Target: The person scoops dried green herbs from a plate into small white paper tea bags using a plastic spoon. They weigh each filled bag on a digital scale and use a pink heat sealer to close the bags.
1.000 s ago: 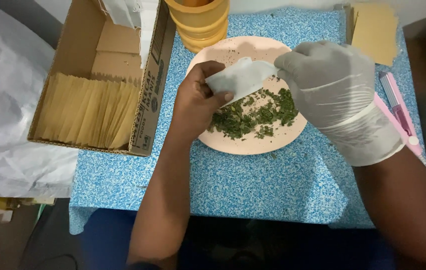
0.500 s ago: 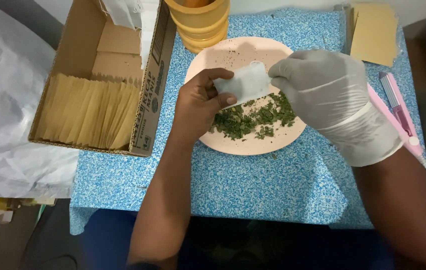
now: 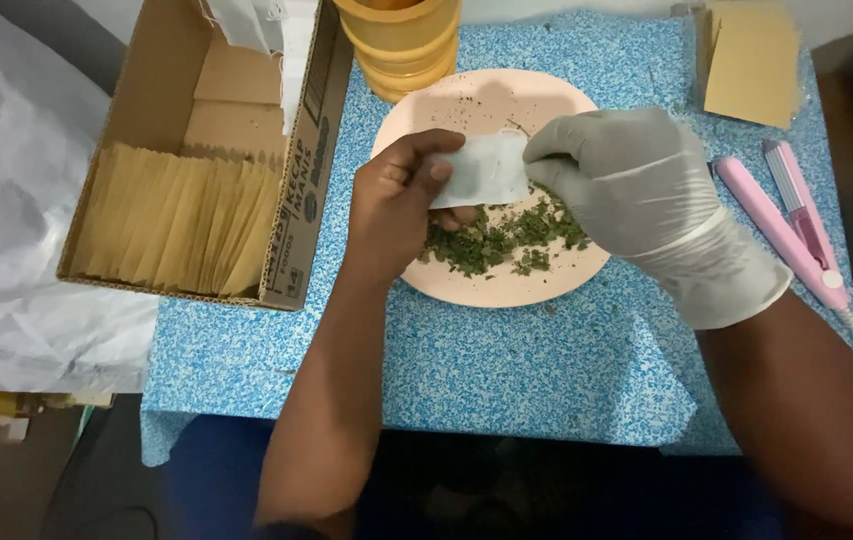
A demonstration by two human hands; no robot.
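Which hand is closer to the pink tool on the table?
The right hand, the gloved one, just left of the pink tool. The bare left hand is farther left, across the plate.

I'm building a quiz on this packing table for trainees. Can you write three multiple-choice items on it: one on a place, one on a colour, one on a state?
1. Where do the dried green herbs lie?
A. In the cardboard box
B. On the pink plate
C. On the blue cloth

2. What colour is the long clamp tool at the right of the table?
A. Pink
B. Green
C. Black

3. Which hand wears a glove?
A. The left hand
B. Both hands
C. The right hand

Answers:
1. B: the herbs sit in a heap on the pink plate, under the hands.
2. A: both its arms are pink against the speckled blue cloth.
3. C: the right hand is in a white glove, while the left hand is bare; both hold a small white sachet.
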